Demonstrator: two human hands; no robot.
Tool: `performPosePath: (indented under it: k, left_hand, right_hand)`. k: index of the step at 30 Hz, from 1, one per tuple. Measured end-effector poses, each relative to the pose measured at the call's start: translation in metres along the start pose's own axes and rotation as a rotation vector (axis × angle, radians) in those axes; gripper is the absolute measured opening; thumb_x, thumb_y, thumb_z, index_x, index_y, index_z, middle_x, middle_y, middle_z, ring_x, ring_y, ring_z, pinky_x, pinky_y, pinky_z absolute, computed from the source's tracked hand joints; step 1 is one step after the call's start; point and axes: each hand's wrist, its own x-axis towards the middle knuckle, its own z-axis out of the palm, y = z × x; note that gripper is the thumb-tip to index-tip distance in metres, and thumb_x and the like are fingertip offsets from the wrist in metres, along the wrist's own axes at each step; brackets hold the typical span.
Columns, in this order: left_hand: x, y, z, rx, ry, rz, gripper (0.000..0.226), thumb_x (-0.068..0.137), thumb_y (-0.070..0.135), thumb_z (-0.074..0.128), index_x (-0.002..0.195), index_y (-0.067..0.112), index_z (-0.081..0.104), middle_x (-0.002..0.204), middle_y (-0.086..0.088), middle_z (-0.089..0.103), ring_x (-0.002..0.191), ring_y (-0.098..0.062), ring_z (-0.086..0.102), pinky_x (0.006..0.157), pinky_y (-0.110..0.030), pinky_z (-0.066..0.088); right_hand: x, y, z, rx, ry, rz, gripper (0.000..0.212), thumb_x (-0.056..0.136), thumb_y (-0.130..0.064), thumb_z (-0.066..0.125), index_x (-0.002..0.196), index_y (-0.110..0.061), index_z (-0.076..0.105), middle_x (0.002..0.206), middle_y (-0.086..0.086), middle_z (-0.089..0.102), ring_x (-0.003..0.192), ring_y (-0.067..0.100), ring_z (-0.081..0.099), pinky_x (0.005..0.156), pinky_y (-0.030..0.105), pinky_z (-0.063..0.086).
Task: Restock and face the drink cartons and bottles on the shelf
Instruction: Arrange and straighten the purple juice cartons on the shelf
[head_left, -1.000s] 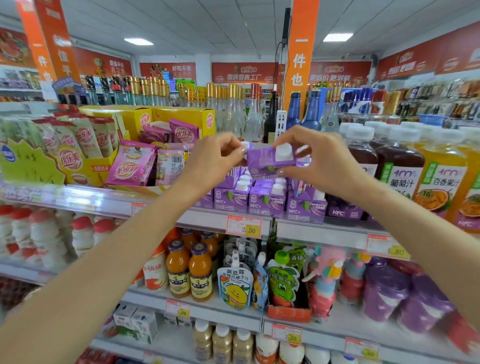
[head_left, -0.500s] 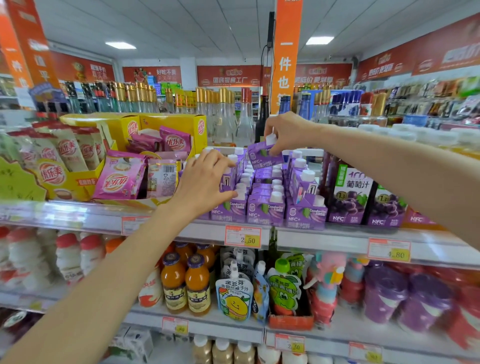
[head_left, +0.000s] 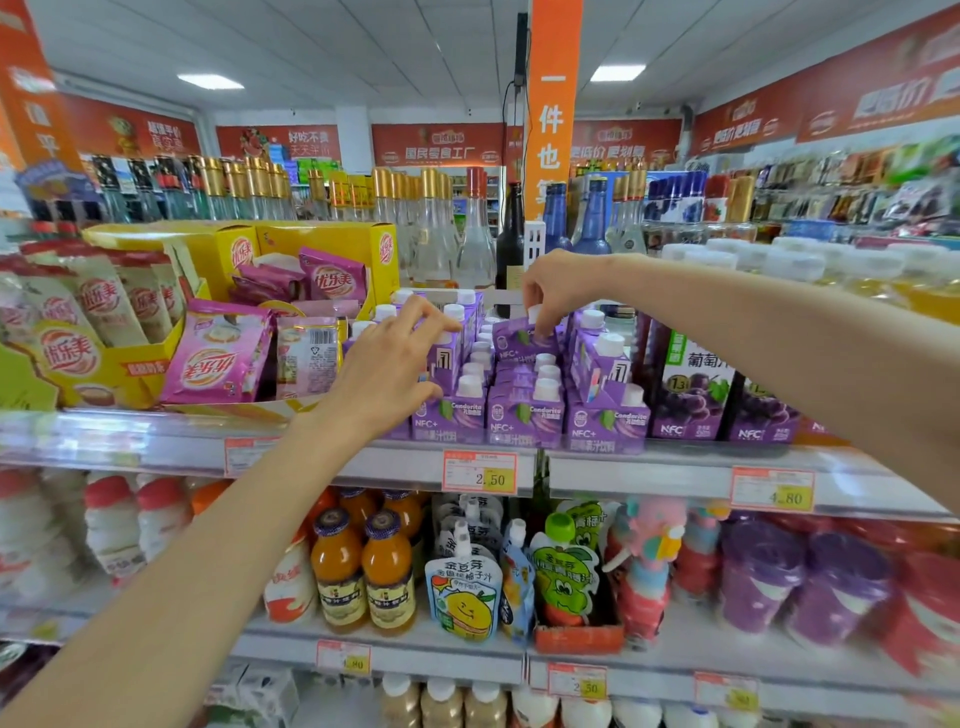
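Observation:
Small purple juice cartons with white caps (head_left: 524, 415) stand in several rows on the upper shelf (head_left: 623, 467). My right hand (head_left: 561, 291) pinches one purple carton (head_left: 522, 340) by its cap and top and holds it tilted over the back of the middle row. My left hand (head_left: 389, 369) reaches in from the lower left with fingers spread. Its fingertips rest against the cartons of the left row (head_left: 449, 358) without lifting any. Tall purple grape juice cartons (head_left: 691, 395) stand just right of the small ones.
Yellow display boxes of pink milk-tea packets (head_left: 218, 353) crowd the shelf to the left. Glass bottles (head_left: 436, 234) stand behind the cartons. On the shelf below are orange juice bottles (head_left: 363, 566), drink pouches (head_left: 462, 592) and purple cups (head_left: 758, 582).
My left hand has let go of the purple carton and dropped to the left row. My right hand has carried the carton away from me and down onto the middle row.

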Motion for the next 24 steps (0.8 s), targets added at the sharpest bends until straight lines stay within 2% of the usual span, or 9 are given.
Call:
performPosePath:
  k: [4,7,10,14,18,21,24]
  left_hand:
    - [0.000,0.001,0.000,-0.032,-0.004,-0.007,0.069,0.065,0.016,0.084,0.127,0.013,0.053,0.120,-0.008,0.047,0.090,-0.032,0.057,0.070,-0.037,0.042]
    - [0.000,0.002,0.000,-0.056,-0.015,-0.015,0.069,0.066,0.015,0.083,0.128,0.012,0.052,0.121,-0.008,0.046,0.095,-0.032,0.056,0.072,-0.039,0.045]
    - [0.001,0.002,0.001,-0.081,-0.024,-0.021,0.068,0.066,0.014,0.083,0.127,0.012,0.053,0.120,-0.009,0.046,0.096,-0.032,0.056,0.072,-0.041,0.046]
    - [0.001,0.002,0.000,-0.087,-0.031,-0.029,0.065,0.068,0.018,0.082,0.126,0.014,0.053,0.119,-0.008,0.046,0.090,-0.030,0.056,0.071,-0.040,0.046]
    - [0.002,0.003,-0.001,-0.085,-0.032,-0.035,0.061,0.071,0.021,0.081,0.125,0.014,0.054,0.118,-0.008,0.046,0.088,-0.029,0.055,0.071,-0.038,0.044]
    - [0.004,0.004,-0.001,-0.079,-0.021,-0.034,0.057,0.072,0.024,0.080,0.123,0.013,0.055,0.116,-0.009,0.047,0.093,-0.029,0.056,0.070,-0.036,0.043]
    - [0.005,0.007,-0.002,-0.060,0.009,-0.040,0.053,0.076,0.030,0.076,0.121,0.012,0.056,0.114,-0.009,0.048,0.092,-0.029,0.057,0.070,-0.035,0.042]
  right_hand:
    - [0.001,0.001,0.000,-0.007,-0.027,-0.025,0.029,0.064,-0.025,0.088,0.080,-0.010,0.068,0.083,0.009,0.071,0.079,0.021,0.065,0.071,0.030,0.051]
    - [0.003,0.003,0.002,-0.016,-0.054,-0.047,0.019,0.067,-0.023,0.085,0.072,-0.014,0.070,0.076,-0.001,0.069,0.079,0.015,0.063,0.072,0.025,0.051]
    - [0.007,0.004,0.007,-0.043,-0.076,-0.050,0.017,0.072,-0.019,0.082,0.084,-0.009,0.075,0.086,0.006,0.073,0.082,0.016,0.064,0.076,0.028,0.051]
    - [0.013,0.005,0.017,-0.106,-0.112,-0.052,0.018,0.077,-0.015,0.077,0.093,-0.007,0.075,0.089,0.007,0.073,0.076,0.016,0.062,0.071,0.028,0.051]
    - [0.015,0.007,0.009,-0.048,-0.123,-0.049,0.014,0.079,-0.010,0.075,0.092,-0.006,0.075,0.077,0.002,0.072,0.061,0.005,0.064,0.067,0.023,0.054]
    - [0.023,0.011,0.000,-0.035,0.030,-0.050,0.009,0.081,-0.007,0.072,0.090,-0.008,0.074,0.081,0.005,0.073,0.069,0.011,0.067,0.079,0.029,0.056]
    - [0.030,0.011,0.003,-0.119,-0.030,0.000,0.012,0.080,-0.008,0.073,0.093,-0.008,0.073,0.079,0.003,0.070,0.072,0.017,0.066,0.079,0.032,0.056]
